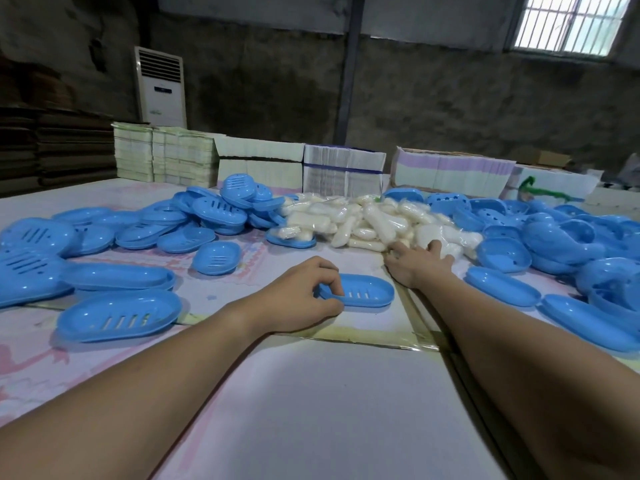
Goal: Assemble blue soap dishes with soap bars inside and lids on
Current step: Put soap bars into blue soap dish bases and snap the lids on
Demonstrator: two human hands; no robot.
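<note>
Left hand pinching the rim of an empty dish at counter centre; right hand at 1 o'clock, fingers spread on the soap pile. Risks: snagging two wrapped bars, tipping the pinched dish.

A rough, dark grey wall closes the far side of the room. At two o'clock a barred window lets in pale daylight — the only bright spot. A dark vertical post rises at twelve o'clock. At eleven o'clock a white standing air conditioner is against the wall. Stacks of flattened brown cardboard fill the nine o'clock side — dim and shadowed.
</note>
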